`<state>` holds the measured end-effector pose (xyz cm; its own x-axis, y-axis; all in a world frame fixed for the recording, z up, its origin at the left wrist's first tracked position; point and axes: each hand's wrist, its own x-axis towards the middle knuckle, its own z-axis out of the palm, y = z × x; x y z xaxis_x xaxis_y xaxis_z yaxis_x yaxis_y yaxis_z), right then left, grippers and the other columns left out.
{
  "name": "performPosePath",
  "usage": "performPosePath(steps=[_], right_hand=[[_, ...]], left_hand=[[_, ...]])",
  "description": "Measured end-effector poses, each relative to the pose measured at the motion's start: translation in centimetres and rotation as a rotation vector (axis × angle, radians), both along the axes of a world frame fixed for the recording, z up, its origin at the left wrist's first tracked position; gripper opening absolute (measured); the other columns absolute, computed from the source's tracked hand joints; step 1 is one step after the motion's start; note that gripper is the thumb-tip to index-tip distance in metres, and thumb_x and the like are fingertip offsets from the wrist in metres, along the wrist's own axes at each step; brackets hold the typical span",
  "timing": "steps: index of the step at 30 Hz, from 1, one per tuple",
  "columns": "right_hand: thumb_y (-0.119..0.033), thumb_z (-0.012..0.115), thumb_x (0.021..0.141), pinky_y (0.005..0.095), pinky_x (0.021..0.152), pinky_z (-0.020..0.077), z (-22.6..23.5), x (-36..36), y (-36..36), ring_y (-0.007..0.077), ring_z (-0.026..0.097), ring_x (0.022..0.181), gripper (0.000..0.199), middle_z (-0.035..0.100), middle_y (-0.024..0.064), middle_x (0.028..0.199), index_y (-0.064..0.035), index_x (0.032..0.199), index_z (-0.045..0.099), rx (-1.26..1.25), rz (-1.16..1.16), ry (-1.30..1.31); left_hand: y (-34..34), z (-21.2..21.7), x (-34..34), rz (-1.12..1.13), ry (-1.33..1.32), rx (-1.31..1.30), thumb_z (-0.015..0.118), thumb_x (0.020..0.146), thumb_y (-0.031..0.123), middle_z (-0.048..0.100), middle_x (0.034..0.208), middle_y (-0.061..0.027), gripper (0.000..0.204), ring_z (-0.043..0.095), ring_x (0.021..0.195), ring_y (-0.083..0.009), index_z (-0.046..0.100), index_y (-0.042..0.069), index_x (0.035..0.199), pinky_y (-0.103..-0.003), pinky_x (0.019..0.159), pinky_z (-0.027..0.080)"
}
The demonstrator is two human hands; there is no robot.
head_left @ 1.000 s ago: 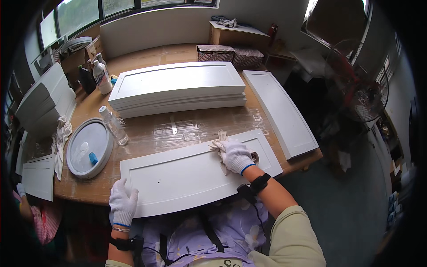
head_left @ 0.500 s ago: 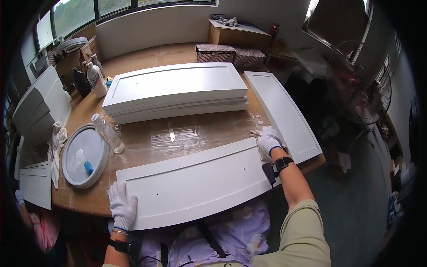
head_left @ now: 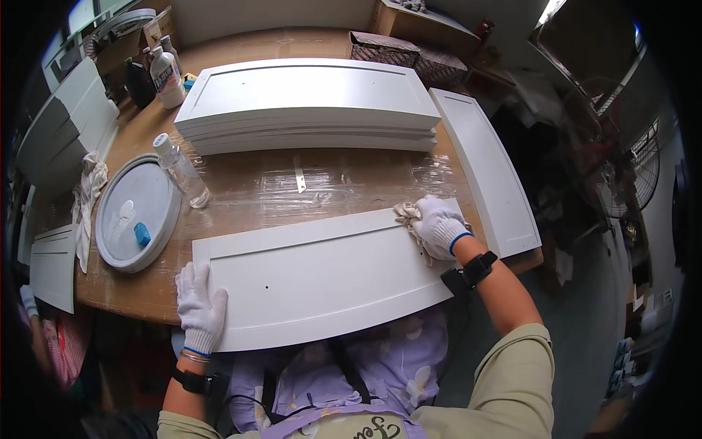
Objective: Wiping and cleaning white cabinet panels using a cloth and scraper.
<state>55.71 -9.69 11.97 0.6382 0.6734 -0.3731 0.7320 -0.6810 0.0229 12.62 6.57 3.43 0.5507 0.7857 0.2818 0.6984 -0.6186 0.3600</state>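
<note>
A white panel (head_left: pixel 314 285) with a recessed face lies at the table's near edge. At its left end rests my left hand (head_left: pixel 199 306), in a white knitted glove, open, with fingers stretched along the edge and the thumb spread onto the face. My right hand (head_left: pixel 439 227), gloved alike, is closed on a crumpled beige rag (head_left: pixel 412 219) and presses it against the panel near its far right corner. Part of the rag is hidden under that hand.
Behind lies a stack of white panels (head_left: pixel 307 99); another panel (head_left: pixel 486 172) lies right. A clear bottle (head_left: pixel 181 172) stands by a grey round lid (head_left: pixel 117 212) bearing a blue piece (head_left: pixel 142 234). A flat metal strip (head_left: pixel 300 178) lies mid-table (head_left: pixel 248 175). Another person's gloved hand (head_left: pixel 29 301) shows far left.
The view has tilted down, so the table sits higher in the picture. My right hand and the rag have shifted slightly left along the panel; my left hand stays at its left end.
</note>
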Motion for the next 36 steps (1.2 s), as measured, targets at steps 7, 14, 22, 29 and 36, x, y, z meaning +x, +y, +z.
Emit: performPosePath(steps=[7, 14, 22, 29, 36], right_hand=[[-0.024, 0.061, 0.083, 0.0397, 0.090, 0.0500, -0.9, -3.0, 1.7, 0.0339, 0.060, 0.106, 0.032, 0.063, 0.0192, 0.110, -0.0015, 0.105, 0.066, 0.096, 0.093, -0.056], [-0.032, 0.061, 0.085, 0.0423, 0.085, 0.0524, -1.1, -2.3, 2.6, 0.0332, 0.063, 0.103, 0.038, 0.065, 0.0188, 0.111, -0.0046, 0.111, 0.066, -0.081, -0.047, -0.055], [-0.029, 0.060, 0.085, 0.0436, 0.081, 0.0536, -1.9, 0.3, 2.1, 0.0339, 0.065, 0.098, 0.034, 0.066, 0.0186, 0.109, -0.0059, 0.110, 0.066, -0.100, -0.072, 0.034], [-0.018, 0.065, 0.082, 0.0383, 0.084, 0.0537, 0.6, -2.7, 3.2, 0.0287, 0.064, 0.103, 0.032, 0.065, 0.0115, 0.114, -0.0118, 0.113, 0.065, -0.240, 0.086, -0.147], [-0.023, 0.069, 0.080, 0.0356, 0.085, 0.0532, -0.2, -4.0, 3.4, 0.0284, 0.064, 0.102, 0.033, 0.066, 0.0147, 0.111, -0.0051, 0.107, 0.067, -0.224, 0.235, -0.212]], left_hand=[[0.1, -0.2, -0.9, 0.001, 0.039, 0.020, 0.068, 0.074, 0.023, 0.037, 0.139, -0.0280, 0.065, 0.032, 0.130, -0.0448, 0.045, 0.006, 0.133, -0.051, 0.112, 0.021], [-0.3, 0.1, -0.4, 0.024, 0.039, 0.031, 0.068, 0.074, 0.024, 0.038, 0.138, -0.0285, 0.065, 0.033, 0.130, -0.0449, 0.046, 0.006, 0.132, -0.051, 0.112, 0.021], [-0.3, -0.1, -0.2, 0.015, -0.017, 0.002, 0.069, 0.073, 0.024, 0.039, 0.138, -0.0274, 0.064, 0.033, 0.130, -0.0445, 0.048, 0.006, 0.130, -0.050, 0.113, 0.022], [-0.1, -0.5, -0.6, 0.024, -0.038, 0.013, 0.070, 0.072, 0.025, 0.039, 0.138, -0.0269, 0.063, 0.034, 0.130, -0.0437, 0.050, 0.006, 0.128, -0.050, 0.113, 0.022], [-0.2, 0.0, -0.5, 0.024, -0.035, 0.009, 0.070, 0.072, 0.024, 0.039, 0.138, -0.0276, 0.062, 0.034, 0.129, -0.0443, 0.050, 0.004, 0.127, -0.051, 0.112, 0.022]])
